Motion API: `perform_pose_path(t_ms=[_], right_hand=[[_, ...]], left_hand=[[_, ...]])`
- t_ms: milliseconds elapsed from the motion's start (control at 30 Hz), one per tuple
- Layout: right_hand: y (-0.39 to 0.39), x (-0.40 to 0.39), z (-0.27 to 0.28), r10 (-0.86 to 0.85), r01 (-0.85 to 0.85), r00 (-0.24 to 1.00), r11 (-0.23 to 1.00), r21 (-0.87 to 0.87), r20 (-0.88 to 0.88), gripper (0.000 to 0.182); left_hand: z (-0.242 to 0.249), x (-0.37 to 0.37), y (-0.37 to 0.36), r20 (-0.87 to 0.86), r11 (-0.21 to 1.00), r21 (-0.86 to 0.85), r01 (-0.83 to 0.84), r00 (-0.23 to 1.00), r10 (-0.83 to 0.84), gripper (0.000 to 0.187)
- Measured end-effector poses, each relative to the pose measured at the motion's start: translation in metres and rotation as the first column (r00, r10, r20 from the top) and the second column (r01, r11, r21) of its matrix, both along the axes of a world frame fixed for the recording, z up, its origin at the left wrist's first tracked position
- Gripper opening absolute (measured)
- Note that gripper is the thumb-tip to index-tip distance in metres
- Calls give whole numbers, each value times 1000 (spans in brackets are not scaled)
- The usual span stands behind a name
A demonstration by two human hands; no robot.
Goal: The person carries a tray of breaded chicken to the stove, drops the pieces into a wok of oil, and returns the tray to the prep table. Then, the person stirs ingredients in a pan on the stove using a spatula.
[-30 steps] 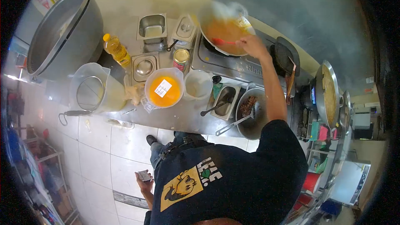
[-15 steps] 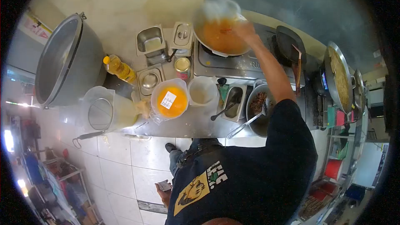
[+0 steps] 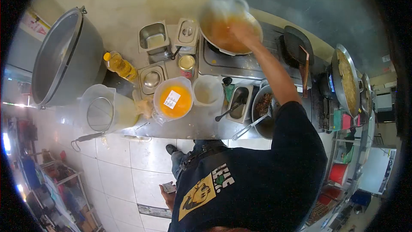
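My right hand is over the wide pot of orange-red liquid on the stove, its fingers smeared by motion and steam, so what they hold cannot be made out. Low at my left side, my left hand is closed around a small pale object. Nearer me on the counter stands a tub of orange liquid with a white label. Right of it are an empty-looking clear tub, a steel container with a black-handled utensil, and a pot of dark food with a ladle.
A huge grey pot, an oil bottle, a clear jug with a strainer, steel containers and a can stand left. A dark pan, a wooden utensil and a large pan are right.
My right hand has shifted slightly left over the pot, and the steam has spread left. My left hand still holds the pale object. The whole view has moved a little.
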State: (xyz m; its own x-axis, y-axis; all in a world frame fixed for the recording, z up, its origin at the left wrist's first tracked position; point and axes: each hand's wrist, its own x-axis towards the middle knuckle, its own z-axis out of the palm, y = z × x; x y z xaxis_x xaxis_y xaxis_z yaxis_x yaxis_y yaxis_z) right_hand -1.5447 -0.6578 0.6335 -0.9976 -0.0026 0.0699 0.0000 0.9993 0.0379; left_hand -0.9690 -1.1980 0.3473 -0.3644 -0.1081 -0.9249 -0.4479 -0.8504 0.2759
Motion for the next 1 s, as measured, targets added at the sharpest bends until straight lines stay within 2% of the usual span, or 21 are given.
perform_pose_path(t_ms=[33,67,167,233,300,333,400,467,533,567,633,667,733,867,933,967,1000], right_hand=[[-7,2,4,93,-98,993,991,86,67,22],[-11,8,9,100,-106,993,991,83,70,22],[-13,13,17,28,-29,999,999,46,24,21],[-5,3,7,-71,66,994,995,-69,-78,23],[-12,9,15,-31,29,999,996,-89,-26,25],[-21,12,20,11,-9,1000,992,-125,20,27],[-28,30,39,10,-3,999,992,-123,53,27],[-24,20,37,-5,13,997,994,-110,80,28],[-11,12,15,-144,128,988,971,-199,-63,26],[-11,12,17,-146,132,987,973,-192,-61,26],[-27,8,23,-65,72,993,995,-73,101,25],[-25,10,20,-61,68,993,995,-77,99,25],[-9,13,8,-72,69,997,993,-94,-26,27],[13,-8,-8,-14,2,996,990,-144,-87,25],[4,-6,-4,189,-224,963,958,-178,-195,24],[2,-3,-1,212,-247,957,953,-175,-197,24],[6,1,2,61,-81,989,985,-150,-137,23]], left_hand=[[33,-18,9,16,999,-48,18,1000,-17,61],[61,-32,16,34,995,-96,34,999,-31,64],[86,-40,23,-36,985,-139,102,994,-108,69],[74,-28,17,-1,986,-95,135,991,-135,70],[47,-17,8,26,987,-27,156,988,-155,70],[52,-16,13,29,990,-24,142,990,-141,70],[84,-30,23,-21,985,-158,67,997,-71,69],[75,-28,23,2,982,-173,71,997,-72,69],[59,-15,15,-23,991,-5,134,991,-135,69],[54,-11,14,-28,983,-18,182,983,-182,70],[51,-7,13,-14,988,-10,155,988,-155,70],[51,-8,9,0,991,-10,132,991,-132,70],[53,-12,7,-19,992,-12,129,991,-129,70],[67,-22,12,8,977,-21,211,977,-211,71],[92,-35,19,27,974,-149,170,985,-168,71],[86,-34,12,-3,991,-69,115,993,-115,70],[81,-30,10,20,990,-116,77,997,-75,69]])
